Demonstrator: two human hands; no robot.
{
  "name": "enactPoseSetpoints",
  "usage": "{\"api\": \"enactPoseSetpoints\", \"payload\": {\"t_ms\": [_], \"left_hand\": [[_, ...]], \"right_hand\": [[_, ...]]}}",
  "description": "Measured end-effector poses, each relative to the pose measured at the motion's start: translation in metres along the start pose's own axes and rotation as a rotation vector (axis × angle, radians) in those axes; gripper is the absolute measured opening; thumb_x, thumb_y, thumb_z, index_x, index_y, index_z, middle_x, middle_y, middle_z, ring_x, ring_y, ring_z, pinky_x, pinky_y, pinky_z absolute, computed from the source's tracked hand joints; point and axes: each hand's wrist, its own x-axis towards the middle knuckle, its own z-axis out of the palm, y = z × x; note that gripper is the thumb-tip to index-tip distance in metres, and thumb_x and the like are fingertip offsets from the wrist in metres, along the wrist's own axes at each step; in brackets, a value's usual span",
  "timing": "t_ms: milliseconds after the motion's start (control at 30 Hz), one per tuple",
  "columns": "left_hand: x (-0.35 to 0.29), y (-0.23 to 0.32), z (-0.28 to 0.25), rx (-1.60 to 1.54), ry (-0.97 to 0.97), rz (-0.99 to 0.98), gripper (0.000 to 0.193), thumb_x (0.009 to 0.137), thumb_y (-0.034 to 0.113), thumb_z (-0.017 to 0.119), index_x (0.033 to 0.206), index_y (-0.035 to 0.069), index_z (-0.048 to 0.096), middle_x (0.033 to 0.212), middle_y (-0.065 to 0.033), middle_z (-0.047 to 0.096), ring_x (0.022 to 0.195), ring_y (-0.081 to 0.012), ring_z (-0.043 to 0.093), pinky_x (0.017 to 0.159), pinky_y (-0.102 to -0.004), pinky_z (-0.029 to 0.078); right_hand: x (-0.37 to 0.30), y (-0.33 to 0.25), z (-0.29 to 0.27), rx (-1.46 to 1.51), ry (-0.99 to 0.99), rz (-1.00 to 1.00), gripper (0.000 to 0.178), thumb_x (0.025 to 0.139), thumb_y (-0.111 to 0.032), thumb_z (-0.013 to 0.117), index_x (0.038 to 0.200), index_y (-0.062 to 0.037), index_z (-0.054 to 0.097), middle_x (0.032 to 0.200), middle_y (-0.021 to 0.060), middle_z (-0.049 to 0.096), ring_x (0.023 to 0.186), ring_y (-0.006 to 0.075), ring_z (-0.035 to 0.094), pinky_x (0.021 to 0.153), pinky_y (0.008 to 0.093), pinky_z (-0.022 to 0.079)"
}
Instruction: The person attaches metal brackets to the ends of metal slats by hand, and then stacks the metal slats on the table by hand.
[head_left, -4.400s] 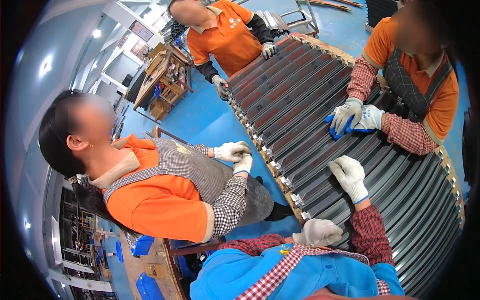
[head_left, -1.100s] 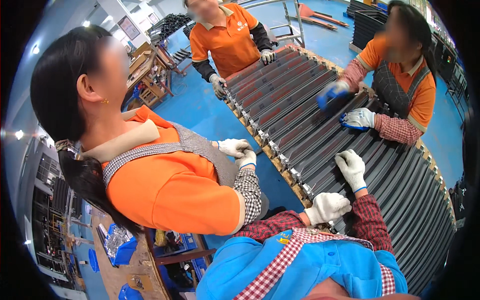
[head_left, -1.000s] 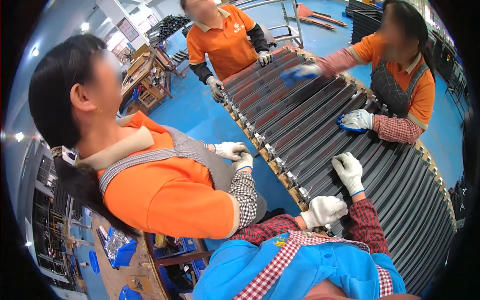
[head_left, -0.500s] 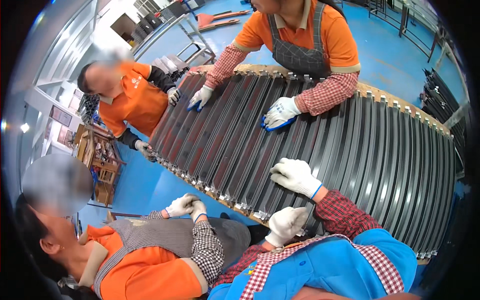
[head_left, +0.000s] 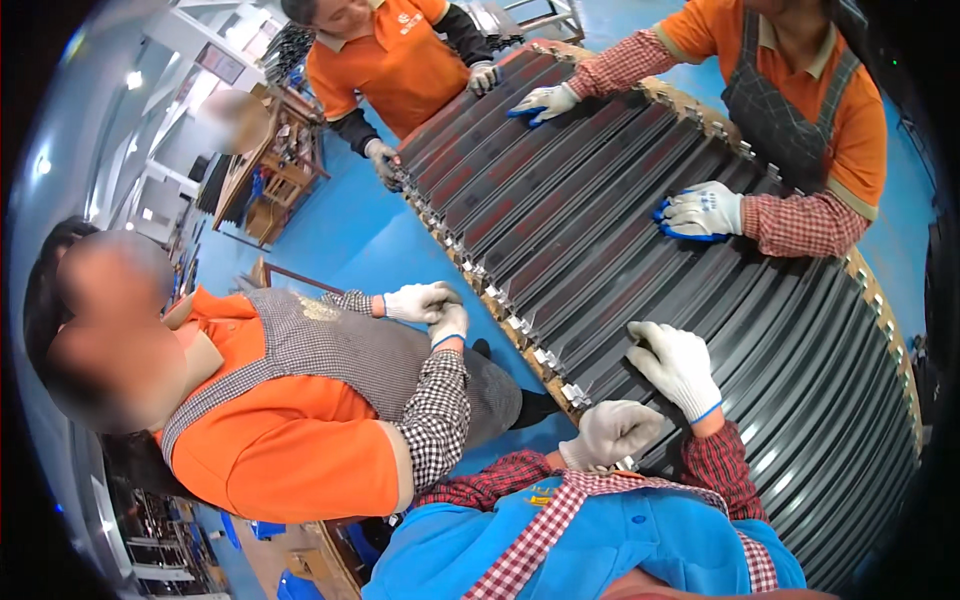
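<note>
– Resting on the dark strips (head_left: 600, 230) is the right hand (head_left: 678, 368), white-gloved, fingers bent, thumb spread a little away from them! And the left?

– The left hand (head_left: 615, 432) sits just beside it, nearer the body, gloved too, its fingers curled in loosely toward the palm. Whether that curl pinches anything, nobody can tell from this angle.

– The strips themselves, then?

– Right under the right hand! Long, grooved, lying side by side in a broad layer across a wood-edged table (head_left: 868, 282), reddish in places toward the far end. Silvery clips (head_left: 545, 358) line their ends.

– Out past the wrists: red-and-black checked sleeves (head_left: 715, 465), then a blue shirt (head_left: 600, 520).

– Across the table, a co-worker in orange (head_left: 860, 140)! One white-and-blue glove (head_left: 700, 210) lies on the strips; the other glove (head_left: 545, 103) stretches toward the far end.

– Where another co-worker (head_left: 385, 65) stands, a gloved hand (head_left: 383, 163) at one corner, its partner (head_left: 483, 77) at the other.

– On the left, a third co-worker (head_left: 270, 430), checked apron (head_left: 345, 340), with clasped hands (head_left: 437, 305) near the table's edge.

– Beyond: blue floor (head_left: 370, 250) and a cluttered wooden bench (head_left: 270, 185)!
</note>
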Motion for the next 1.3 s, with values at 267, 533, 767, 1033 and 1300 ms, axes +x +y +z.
{"api": "enactPoseSetpoints", "payload": {"t_ms": [267, 533, 767, 1033, 1300], "left_hand": [[-0.002, -0.005, 0.001, -0.076, 0.025, -0.072, 0.010, 0.089, 0.005, 0.071, 0.098, 0.000, 0.074, 0.084, -0.0082, 0.073, 0.065, -0.0181, 0.062, 0.060, -0.0295, 0.048], [-0.002, -0.006, -0.002, -0.113, 0.005, -0.107, 0.010, 0.090, 0.007, 0.070, 0.096, 0.000, 0.074, 0.085, -0.0084, 0.074, 0.067, -0.0185, 0.063, 0.061, -0.0289, 0.050], [-0.006, -0.012, -0.001, -0.076, -0.011, -0.108, 0.013, 0.092, 0.012, 0.069, 0.096, 0.001, 0.073, 0.088, -0.0082, 0.074, 0.069, -0.0191, 0.064, 0.062, -0.0298, 0.051], [-0.003, -0.011, 0.000, -0.069, 0.005, -0.101, 0.015, 0.092, 0.013, 0.070, 0.092, -0.001, 0.074, 0.089, -0.0100, 0.076, 0.070, -0.0201, 0.068, 0.062, -0.0291, 0.052], [-0.002, -0.011, 0.001, -0.035, 0.031, -0.092, 0.018, 0.093, 0.016, 0.072, 0.091, -0.001, 0.075, 0.085, -0.0114, 0.076, 0.065, -0.0203, 0.066, 0.059, -0.0294, 0.052]], "right_hand": [[-0.001, -0.005, -0.001, -0.014, -0.007, -0.022, 0.040, 0.087, -0.030, 0.066, 0.121, -0.0099, 0.068, 0.092, 0.0101, 0.076, 0.074, 0.0305, 0.072, 0.068, 0.0366, 0.055], [0.000, -0.006, 0.001, -0.040, -0.048, 0.004, 0.042, 0.086, -0.029, 0.066, 0.123, -0.0101, 0.068, 0.088, 0.0100, 0.076, 0.072, 0.0321, 0.071, 0.069, 0.0373, 0.054], [0.000, -0.003, 0.005, 0.002, -0.029, -0.008, 0.042, 0.086, -0.029, 0.066, 0.123, -0.0098, 0.067, 0.086, 0.0095, 0.076, 0.072, 0.0313, 0.071, 0.067, 0.0364, 0.054], [0.000, -0.003, 0.005, -0.011, -0.040, 0.009, 0.041, 0.086, -0.029, 0.066, 0.123, -0.0109, 0.067, 0.087, 0.0091, 0.076, 0.071, 0.0307, 0.071, 0.066, 0.0355, 0.053], [0.000, -0.004, 0.005, 0.017, -0.029, 0.010, 0.042, 0.086, -0.028, 0.066, 0.124, -0.0111, 0.068, 0.086, 0.0090, 0.075, 0.071, 0.0306, 0.071, 0.066, 0.0349, 0.053]]}}
